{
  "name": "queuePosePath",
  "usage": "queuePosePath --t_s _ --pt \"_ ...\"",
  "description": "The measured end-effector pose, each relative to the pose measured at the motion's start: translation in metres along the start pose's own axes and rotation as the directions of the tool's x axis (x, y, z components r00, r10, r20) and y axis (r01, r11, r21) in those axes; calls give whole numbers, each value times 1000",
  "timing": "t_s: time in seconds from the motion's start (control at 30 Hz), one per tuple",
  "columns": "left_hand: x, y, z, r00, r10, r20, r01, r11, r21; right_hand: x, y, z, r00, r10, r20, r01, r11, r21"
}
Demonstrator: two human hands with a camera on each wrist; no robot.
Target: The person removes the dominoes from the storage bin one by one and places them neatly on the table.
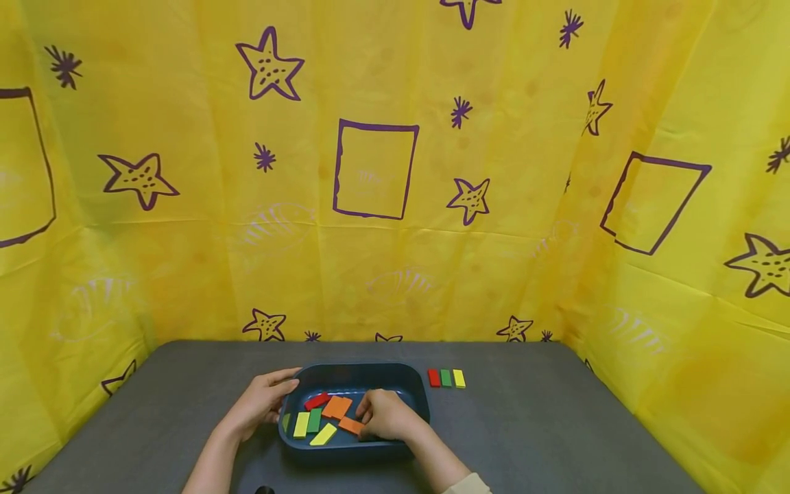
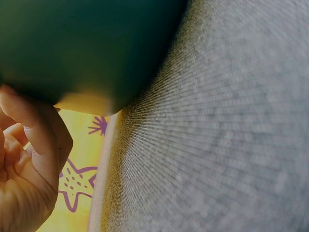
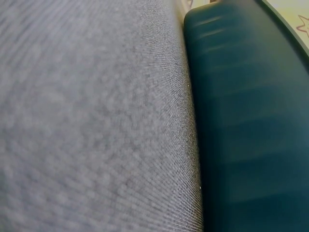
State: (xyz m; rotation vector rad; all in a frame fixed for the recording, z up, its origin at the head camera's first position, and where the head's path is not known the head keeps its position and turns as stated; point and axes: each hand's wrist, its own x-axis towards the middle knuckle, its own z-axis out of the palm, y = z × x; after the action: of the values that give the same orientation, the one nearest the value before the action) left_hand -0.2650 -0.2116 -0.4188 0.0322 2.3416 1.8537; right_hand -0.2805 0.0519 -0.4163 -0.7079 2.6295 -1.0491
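A dark blue rectangular tray (image 1: 354,449) with rounded corners holds several small flat blocks. My left hand (image 1: 262,400) grips its left end, thumb at the rim and fingers against the outer wall; the left wrist view shows the curled fingers of this hand (image 2: 29,164) beside the tray wall (image 2: 87,48). Inside the tray, my right hand (image 1: 390,415) has its fingers bent at the right end of an orange block (image 1: 350,425), its fingertips partly hidden. Left of it lie other orange blocks (image 1: 337,407), a red block (image 1: 317,401), a green block (image 1: 314,420) and yellow blocks (image 1: 301,425).
Right of the tray, a red block (image 1: 435,378), a green block (image 1: 446,378) and a yellow block (image 1: 459,379) stand in a row on the grey table (image 1: 524,425). A small dark round object (image 1: 265,490) shows at the front edge. Yellow patterned cloth (image 1: 382,274) surrounds the table.
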Motion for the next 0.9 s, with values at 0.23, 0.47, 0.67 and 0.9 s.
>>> queuePosePath --t_s 0.23,0.47,0.67,0.9 --pt "-1 -2 0 1000 5 4 -5 1000 -2 -1 0 0 1000 -18 5 18 1000 -13" --pt "1 -2 0 1000 13 3 -13 1000 -8 -1 0 -5 998 -60 -32 59 998 -13" --pt "3 -1 0 1000 9 -6 -9 1000 -4 0 1 -8 995 -75 -59 73 997 -28" --pt "1 -2 1 1000 0 -22 0 1000 12 -2 -1 -14 990 -98 -99 94 995 -42"
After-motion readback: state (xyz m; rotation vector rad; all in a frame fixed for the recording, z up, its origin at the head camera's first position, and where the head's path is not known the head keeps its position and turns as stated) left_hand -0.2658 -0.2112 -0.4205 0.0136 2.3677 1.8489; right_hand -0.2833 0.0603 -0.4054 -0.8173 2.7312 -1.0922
